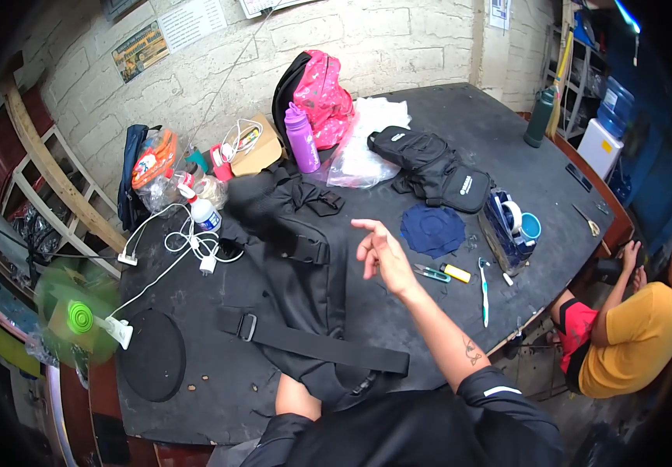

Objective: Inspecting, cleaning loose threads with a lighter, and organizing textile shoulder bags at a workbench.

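Observation:
A black fabric bag (293, 280) with buckles and a wide webbing strap (328, 348) lies in front of me across the table. My left forearm (298, 395) goes in beneath the bag, and the fabric hides that hand and its fingers. A blurred dark part of the bag (262, 206) stands raised at its far end. Just right of the bag, my right hand (383, 257) hovers above the table, fingers apart and holding nothing. Nearest to it are green-handled thread snips (432, 272), a yellow lighter (456, 272) and a round dark blue cloth piece (433, 230).
A toothbrush (484, 292) and a blue holder with tape (507, 229) are at the right. Behind are a black backpack (437, 167), purple bottle (301, 138) and pink bag (324, 97). Spray bottle (204, 212), white cables and spinning fan (79, 317) stand left. A person (631, 338) sits right.

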A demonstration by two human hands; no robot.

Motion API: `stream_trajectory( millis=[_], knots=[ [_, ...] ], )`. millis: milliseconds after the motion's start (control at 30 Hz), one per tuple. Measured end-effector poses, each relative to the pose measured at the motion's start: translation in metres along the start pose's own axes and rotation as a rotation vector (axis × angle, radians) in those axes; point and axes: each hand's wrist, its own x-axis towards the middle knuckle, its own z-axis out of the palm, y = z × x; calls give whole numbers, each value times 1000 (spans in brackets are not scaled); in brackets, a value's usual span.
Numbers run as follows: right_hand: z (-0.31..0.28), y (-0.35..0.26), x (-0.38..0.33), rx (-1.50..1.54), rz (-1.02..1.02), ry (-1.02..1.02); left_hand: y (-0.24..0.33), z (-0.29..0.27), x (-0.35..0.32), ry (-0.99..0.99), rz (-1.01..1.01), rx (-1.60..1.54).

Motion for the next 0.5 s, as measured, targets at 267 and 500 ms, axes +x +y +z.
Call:
stream_trajectory(
  millis=[267, 500],
  knots=[
    [26, 5, -6, -108, -452, 218, -14, 1, 10, -17, 17, -90],
    [32, 9, -9, -23, -529, 294, -19, -4, 18, -37, 24, -144]
  ],
)
